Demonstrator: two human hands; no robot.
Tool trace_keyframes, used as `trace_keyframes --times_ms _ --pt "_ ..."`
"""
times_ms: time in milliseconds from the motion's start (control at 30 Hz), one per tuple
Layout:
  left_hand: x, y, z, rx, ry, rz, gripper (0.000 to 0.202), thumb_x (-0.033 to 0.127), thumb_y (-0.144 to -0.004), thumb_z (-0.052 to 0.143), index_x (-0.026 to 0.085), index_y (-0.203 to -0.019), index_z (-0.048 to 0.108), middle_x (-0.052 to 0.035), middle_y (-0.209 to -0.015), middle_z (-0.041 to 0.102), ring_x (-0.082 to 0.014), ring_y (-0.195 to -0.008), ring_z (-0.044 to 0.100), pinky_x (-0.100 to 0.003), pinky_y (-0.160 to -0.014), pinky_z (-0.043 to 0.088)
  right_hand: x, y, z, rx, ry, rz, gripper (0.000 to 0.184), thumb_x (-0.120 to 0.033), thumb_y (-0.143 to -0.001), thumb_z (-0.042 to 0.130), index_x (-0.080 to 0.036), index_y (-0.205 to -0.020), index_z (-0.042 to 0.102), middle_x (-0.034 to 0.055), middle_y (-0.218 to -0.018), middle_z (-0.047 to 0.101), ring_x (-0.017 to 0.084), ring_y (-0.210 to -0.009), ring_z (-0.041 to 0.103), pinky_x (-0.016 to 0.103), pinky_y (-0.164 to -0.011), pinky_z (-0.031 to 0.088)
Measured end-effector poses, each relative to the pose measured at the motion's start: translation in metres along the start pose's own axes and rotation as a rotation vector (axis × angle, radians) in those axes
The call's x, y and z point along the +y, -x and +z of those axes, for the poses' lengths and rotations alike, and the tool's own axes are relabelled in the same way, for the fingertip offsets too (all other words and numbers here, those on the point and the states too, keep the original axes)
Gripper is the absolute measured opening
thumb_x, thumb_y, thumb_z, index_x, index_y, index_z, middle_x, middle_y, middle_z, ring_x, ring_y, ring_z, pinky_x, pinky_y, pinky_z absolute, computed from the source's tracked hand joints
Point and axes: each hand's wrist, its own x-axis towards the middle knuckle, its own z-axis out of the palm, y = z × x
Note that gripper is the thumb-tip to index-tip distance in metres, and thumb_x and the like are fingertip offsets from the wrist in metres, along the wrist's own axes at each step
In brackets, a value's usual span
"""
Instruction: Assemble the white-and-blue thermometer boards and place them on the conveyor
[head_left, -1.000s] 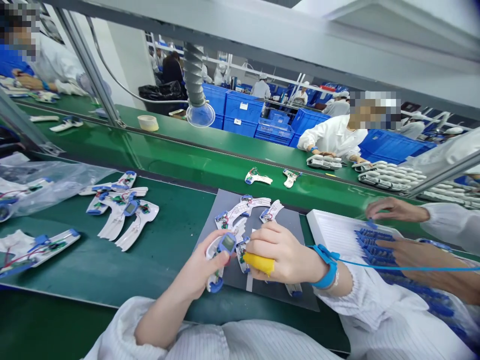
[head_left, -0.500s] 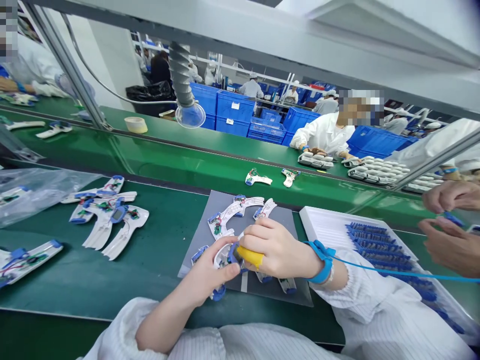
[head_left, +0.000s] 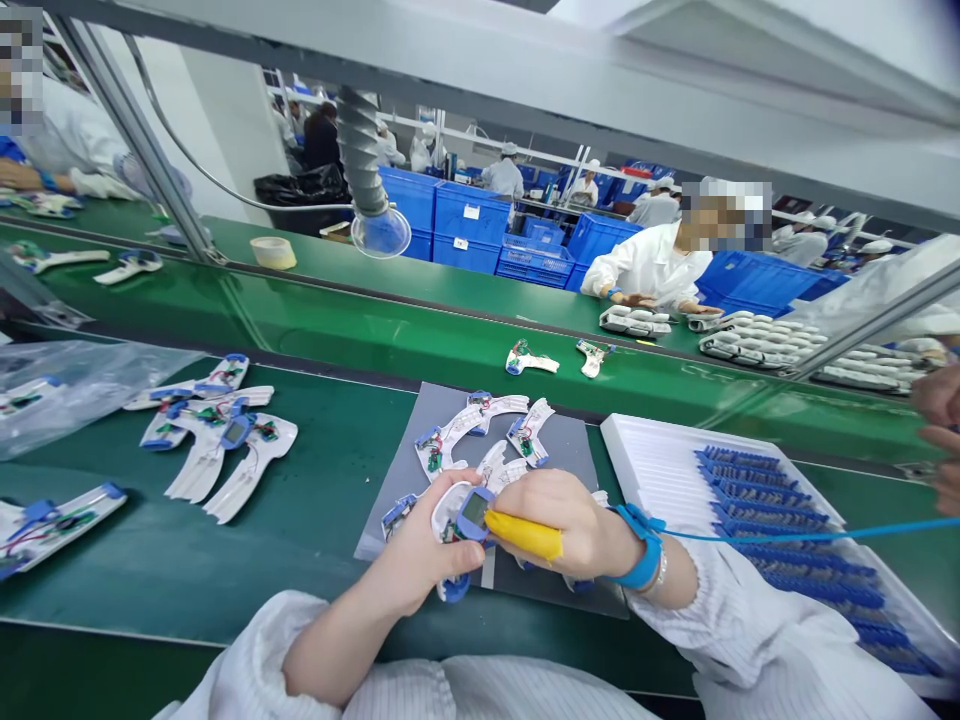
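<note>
My left hand (head_left: 420, 553) is closed around a white thermometer half-shell (head_left: 448, 512) with a blue end, held over a grey mat (head_left: 570, 450). My right hand (head_left: 559, 525), with a yellow cot on the forefinger and a blue wrist strap (head_left: 641, 545), pinches a small blue display module (head_left: 472, 508) against the shell. Several more open shells (head_left: 480, 430) with wired boards lie on the mat just beyond my hands.
A white tray (head_left: 660, 460) of blue parts stands to the right, with a co-worker's hand (head_left: 941, 440) at its far edge. More shells (head_left: 217, 440) lie left on the green bench beside a plastic bag (head_left: 67, 380). Two shells (head_left: 555, 360) ride the conveyor behind; other people work beyond.
My hands have stayed over the mat, turning the shell so the display module faces up under the yellow fingertip. The co-worker's hands have drawn back from the tray to the right edge.
</note>
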Motion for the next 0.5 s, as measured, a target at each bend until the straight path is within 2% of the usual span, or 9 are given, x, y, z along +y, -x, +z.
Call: trace_keyframes --times_ms 67,167,267,367,500 --pt "-0.001 -0.001 0.001 -0.006 -0.084 0.018 0.07 0.049 -0.048 0.078 0.024 -0.106 0.049 -0.0013 -0.092 0.056 -0.0133 -0.074 0.052 -0.024 -0.068 0.04 0.0 -0.001 -0.001 -0.068 -0.011 -0.042 0.019 -0.022 -0.093 0.038 -0.014 -0.095 0.055 0.0061 -0.083 0.066 0.013 -0.074 0.06 0.025 -0.063 0.046" --pt "0.002 0.0 0.001 0.006 -0.282 0.072 0.06 0.05 -0.057 0.072 0.023 -0.105 0.05 -0.0061 -0.11 0.053 -0.023 -0.099 0.051 -0.033 -0.087 0.037 -0.001 -0.004 -0.002 -0.132 -0.01 -0.029 0.027 -0.024 -0.095 0.032 -0.012 -0.095 0.056 0.0072 -0.082 0.066 0.014 -0.073 0.059 0.026 -0.063 0.046" --pt "0.008 0.002 0.001 0.019 -0.545 0.062 0.048 0.036 -0.066 0.067 0.023 -0.108 0.047 -0.0073 -0.123 0.046 -0.0257 -0.118 0.039 -0.038 -0.101 0.026 0.0 -0.007 -0.003 -0.18 -0.031 0.008 0.031 -0.026 -0.096 0.029 -0.012 -0.094 0.056 0.0078 -0.081 0.065 0.013 -0.072 0.059 0.025 -0.063 0.047" --pt "0.014 0.003 0.004 0.063 -0.741 0.071 0.039 0.021 -0.069 0.058 0.022 -0.106 0.045 -0.0081 -0.126 0.043 -0.0228 -0.12 0.038 -0.035 -0.101 0.026 0.002 -0.009 -0.003 -0.212 -0.007 -0.012 0.032 -0.025 -0.096 0.027 -0.012 -0.092 0.057 0.0078 -0.081 0.065 0.013 -0.074 0.06 0.025 -0.065 0.048" --pt "0.011 -0.002 0.007 0.131 -0.841 0.159 0.031 0.017 -0.07 0.051 0.021 -0.1 0.046 -0.009 -0.121 0.047 -0.0212 -0.116 0.044 -0.034 -0.099 0.032 0.005 -0.007 0.004 -0.209 0.056 -0.001 0.03 -0.022 -0.095 0.03 -0.012 -0.089 0.058 0.0074 -0.076 0.065 0.014 -0.072 0.06 0.025 -0.064 0.049"
